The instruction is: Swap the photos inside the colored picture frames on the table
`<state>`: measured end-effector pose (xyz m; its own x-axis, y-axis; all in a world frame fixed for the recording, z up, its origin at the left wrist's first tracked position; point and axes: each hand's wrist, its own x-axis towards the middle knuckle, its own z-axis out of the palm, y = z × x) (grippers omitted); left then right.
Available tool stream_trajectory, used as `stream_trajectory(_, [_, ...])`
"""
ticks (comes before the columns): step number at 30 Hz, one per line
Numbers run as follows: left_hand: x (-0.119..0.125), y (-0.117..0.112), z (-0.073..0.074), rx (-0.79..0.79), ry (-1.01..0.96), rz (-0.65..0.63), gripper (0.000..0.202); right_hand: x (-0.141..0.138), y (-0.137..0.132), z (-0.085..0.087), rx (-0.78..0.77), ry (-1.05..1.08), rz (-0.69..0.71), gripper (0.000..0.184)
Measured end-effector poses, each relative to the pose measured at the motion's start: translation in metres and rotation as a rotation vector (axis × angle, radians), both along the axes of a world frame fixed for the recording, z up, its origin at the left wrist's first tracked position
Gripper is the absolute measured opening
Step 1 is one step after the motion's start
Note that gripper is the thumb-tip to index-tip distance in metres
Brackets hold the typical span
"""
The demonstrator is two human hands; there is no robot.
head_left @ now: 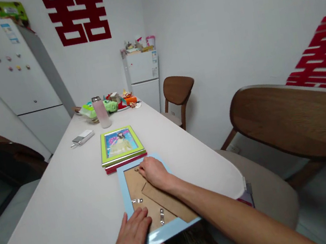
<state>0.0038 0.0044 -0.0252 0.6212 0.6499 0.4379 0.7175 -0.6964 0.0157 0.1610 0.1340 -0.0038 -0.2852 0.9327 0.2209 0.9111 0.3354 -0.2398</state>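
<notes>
A light-blue picture frame (164,230) lies face down at the table's near edge, its brown backing board (134,186) and fold-out stand (169,201) showing. My left hand (132,240) grips its near left corner, fingers over the rim and backing, thumb along the near edge. At the far end of the backing, the closed fingers of my right hand (152,171) work at a small metal clip (136,169), partly covered by the fingertips. Two more metal clips, one on the left side (137,200) and one on the near side (162,217), are in plain sight.
Beyond the blue frame, a green picture frame (103,150) rests on a red one (111,169). A pink bottle (101,113), a white-and-grey device (82,137) and assorted packages (111,105) stand farther along the white table (70,202). Wooden chairs (292,118) are at the right.
</notes>
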Motion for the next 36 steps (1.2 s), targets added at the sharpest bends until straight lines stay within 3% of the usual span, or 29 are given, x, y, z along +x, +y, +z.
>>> stream_trajectory(10, [0.003,-0.003,0.008,-0.214,-0.052,0.024,0.044,0.003,0.003,0.000,-0.016,0.070,0.015,0.023])
stream_trajectory(21, [0.005,-0.004,0.007,-0.232,-0.237,0.012,0.046,-0.012,0.016,0.001,-0.066,0.074,-0.123,0.015])
stream_trajectory(25, [0.005,-0.005,0.008,-0.279,-0.221,0.008,0.045,-0.012,0.021,-0.001,-0.080,0.089,-0.143,0.013])
stream_trajectory(30, [0.010,-0.007,0.015,-0.412,-0.204,0.088,0.034,-0.013,0.024,-0.003,-0.062,0.115,-0.169,0.009])
stream_trajectory(36, [0.013,-0.013,0.023,-0.509,-0.182,0.164,0.040,-0.014,0.025,-0.004,-0.038,0.166,-0.176,0.007])
